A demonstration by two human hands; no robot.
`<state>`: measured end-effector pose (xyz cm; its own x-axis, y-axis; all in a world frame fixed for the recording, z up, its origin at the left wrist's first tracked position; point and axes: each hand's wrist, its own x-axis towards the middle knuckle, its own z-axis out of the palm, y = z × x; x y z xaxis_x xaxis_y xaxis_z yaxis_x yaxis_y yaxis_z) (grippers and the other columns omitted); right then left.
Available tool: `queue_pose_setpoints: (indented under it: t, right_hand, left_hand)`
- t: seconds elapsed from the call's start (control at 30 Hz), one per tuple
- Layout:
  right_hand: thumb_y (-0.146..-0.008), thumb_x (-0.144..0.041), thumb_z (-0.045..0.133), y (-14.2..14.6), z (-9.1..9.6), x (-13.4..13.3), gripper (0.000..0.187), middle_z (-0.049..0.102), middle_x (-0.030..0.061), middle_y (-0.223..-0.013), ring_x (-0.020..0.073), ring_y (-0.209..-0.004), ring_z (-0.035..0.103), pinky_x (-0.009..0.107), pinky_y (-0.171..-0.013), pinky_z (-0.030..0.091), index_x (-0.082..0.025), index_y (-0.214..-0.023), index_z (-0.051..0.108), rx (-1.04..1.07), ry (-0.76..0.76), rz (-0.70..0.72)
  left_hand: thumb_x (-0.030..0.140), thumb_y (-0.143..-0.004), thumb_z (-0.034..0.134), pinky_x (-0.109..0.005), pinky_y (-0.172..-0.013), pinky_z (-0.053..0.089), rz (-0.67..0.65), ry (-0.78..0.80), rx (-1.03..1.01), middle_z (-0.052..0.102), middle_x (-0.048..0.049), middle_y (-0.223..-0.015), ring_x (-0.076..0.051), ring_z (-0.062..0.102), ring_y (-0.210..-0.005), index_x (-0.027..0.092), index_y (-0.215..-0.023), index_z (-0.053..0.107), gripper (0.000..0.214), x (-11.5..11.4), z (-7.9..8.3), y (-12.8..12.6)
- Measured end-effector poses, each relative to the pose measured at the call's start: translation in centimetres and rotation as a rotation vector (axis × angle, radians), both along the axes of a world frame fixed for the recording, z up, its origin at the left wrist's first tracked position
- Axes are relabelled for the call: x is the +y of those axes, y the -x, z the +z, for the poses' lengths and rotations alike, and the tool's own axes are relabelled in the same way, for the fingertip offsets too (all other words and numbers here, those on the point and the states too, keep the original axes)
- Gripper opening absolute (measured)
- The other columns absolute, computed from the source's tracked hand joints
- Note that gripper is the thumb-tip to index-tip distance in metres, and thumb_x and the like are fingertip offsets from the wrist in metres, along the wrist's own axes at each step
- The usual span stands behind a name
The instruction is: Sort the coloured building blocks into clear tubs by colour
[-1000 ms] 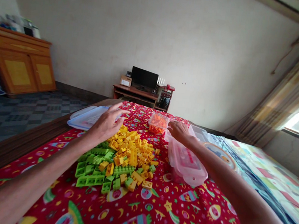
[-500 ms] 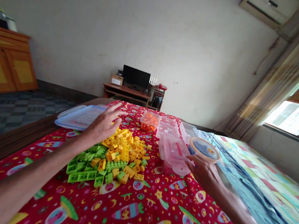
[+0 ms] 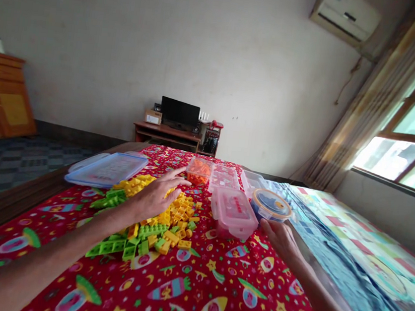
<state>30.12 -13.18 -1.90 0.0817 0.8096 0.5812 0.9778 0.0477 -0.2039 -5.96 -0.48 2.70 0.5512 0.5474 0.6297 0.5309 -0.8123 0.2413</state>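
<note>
My left hand [image 3: 158,195] is open, fingers spread and pointing right. It hovers over a heap of yellow building blocks [image 3: 181,210], with green building blocks [image 3: 131,249] on the near side. My right hand [image 3: 281,238] is beside the near right corner of a pink lidded plastic box [image 3: 234,209], just below a round container [image 3: 271,205] with an orange-rimmed lid. Its fingers are loosely bent, and nothing shows in them. Past my left fingertips stands a clear box [image 3: 199,170] of orange blocks.
A blue-rimmed lid [image 3: 108,169] lies at the left edge of the red patterned cloth [image 3: 160,307]. Another clear lid or tray [image 3: 224,177] and a clear container [image 3: 251,181] are at the back. A bed with a patchwork cover [image 3: 352,232] adjoins on the right.
My left hand has moved right and nearer, over the yellow blocks. My right hand has come away from the pink box's edge, whose side flap now hangs down. The view has turned slightly right.
</note>
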Motion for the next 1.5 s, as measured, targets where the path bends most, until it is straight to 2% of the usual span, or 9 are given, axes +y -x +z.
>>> queue_pose_setpoints:
  t: [0.13, 0.27, 0.37, 0.47, 0.63, 0.8, 1.1, 1.33, 1.5]
  right_hand:
    - [-0.093, -0.049, 0.037, -2.0, 1.3, -0.5, 0.052, 0.06, 0.0021, -0.053, 0.0143, -0.051, 0.054, 0.025, -0.048, 0.029, -0.019, -0.059, 0.062, 0.019, 0.075, -0.217]
    - [-0.091, -0.044, 0.045, -4.3, 2.0, -0.7, 0.036, 0.069, 0.0047, -0.074, 0.0176, -0.064, 0.061, 0.026, -0.054, 0.034, -0.02, -0.08, 0.07, -0.083, 0.041, -0.386]
    - [-0.088, -0.038, 0.051, -5.2, 1.2, 0.1, 0.03, 0.068, 0.0109, -0.11, 0.0253, -0.094, 0.063, 0.033, -0.07, 0.046, -0.02, -0.106, 0.068, -0.299, -0.024, -0.258]
    - [-0.085, -0.038, 0.058, -5.3, -0.5, 1.6, 0.046, 0.051, 0.0162, -0.138, 0.0346, -0.125, 0.046, 0.047, -0.091, 0.045, -0.019, -0.127, 0.057, -0.497, -0.07, -0.1]
    - [-0.09, -0.028, 0.049, -5.0, -2.6, 4.0, 0.042, 0.054, 0.0196, -0.133, 0.034, -0.124, 0.048, 0.051, -0.098, 0.043, -0.015, -0.129, 0.055, -0.526, -0.091, -0.04]
    - [-0.089, -0.009, 0.038, -5.4, -2.4, 4.6, 0.041, 0.063, 0.0161, -0.121, 0.0285, -0.119, 0.054, 0.045, -0.099, 0.044, -0.017, -0.123, 0.059, -0.553, -0.103, 0.044]
    - [-0.093, -0.013, 0.037, -4.7, 1.9, 4.9, 0.03, 0.067, 0.0144, -0.113, 0.0239, -0.104, 0.061, 0.034, -0.088, 0.047, -0.013, -0.109, 0.062, -0.537, -0.181, -0.019]
    - [-0.09, -0.012, 0.039, -4.4, 8.9, 7.7, 0.028, 0.07, 0.0118, -0.093, 0.0213, -0.084, 0.063, 0.028, -0.065, 0.039, -0.013, -0.102, 0.064, -0.473, -0.119, -0.295]
    - [-0.09, -0.021, 0.044, -1.9, 13.3, 8.7, 0.025, 0.069, 0.0083, -0.086, 0.018, -0.073, 0.061, 0.026, -0.061, 0.035, -0.017, -0.104, 0.065, -0.177, -0.368, -0.288]
  left_hand:
    - [0.038, -0.093, 0.032, -0.042, -0.111, 0.037, -0.021, 0.005, -0.001, 0.044, -0.01, -0.146, -0.026, 0.045, -0.132, 0.019, -0.113, 0.065, 0.043, -0.4, -0.1, -0.2]
    - [0.037, -0.093, 0.033, -0.042, -0.112, 0.035, -0.045, 0.004, 0.007, 0.043, -0.011, -0.147, -0.026, 0.042, -0.134, 0.018, -0.114, 0.064, 0.042, 0.0, -0.6, -0.3]
    - [0.036, -0.094, 0.033, -0.04, -0.113, 0.034, -0.058, 0.004, 0.005, 0.041, -0.0113, -0.148, -0.025, 0.041, -0.135, 0.018, -0.114, 0.064, 0.041, 0.2, -0.8, -0.4]
    - [0.036, -0.094, 0.032, -0.04, -0.112, 0.035, -0.055, 0.009, 0.003, 0.042, -0.0103, -0.148, -0.025, 0.041, -0.135, 0.019, -0.113, 0.065, 0.041, 0.3, -1.0, -0.5]
    - [0.038, -0.093, 0.033, -0.039, -0.111, 0.037, -0.039, 0.021, 0.003, 0.043, -0.0095, -0.147, -0.025, 0.047, -0.13, 0.02, -0.113, 0.066, 0.042, 0.2, -1.0, -0.5]
    - [0.038, -0.093, 0.032, -0.039, -0.111, 0.036, -0.018, 0.025, 0.01, 0.042, -0.011, -0.148, -0.026, 0.047, -0.13, 0.018, -0.113, 0.065, 0.044, 0.2, -0.6, -0.1]
    - [0.039, -0.093, 0.031, -0.04, -0.111, 0.035, -0.015, 0.011, 0.019, 0.042, -0.0112, -0.147, -0.026, 0.045, -0.132, 0.018, -0.113, 0.066, 0.045, 0.5, -0.6, 0.1]
    - [0.038, -0.092, 0.031, -0.039, -0.111, 0.036, 0.024, 0.044, 0.054, 0.044, -0.0123, -0.146, -0.026, 0.048, -0.129, 0.017, -0.113, 0.065, 0.045, 0.1, 0.0, 0.2]
    - [0.043, -0.092, 0.03, -0.042, -0.111, 0.036, 0.041, 0.085, 0.036, 0.046, -0.0139, -0.145, -0.028, 0.047, -0.13, 0.015, -0.115, 0.064, 0.05, 0.5, -0.1, 0.3]
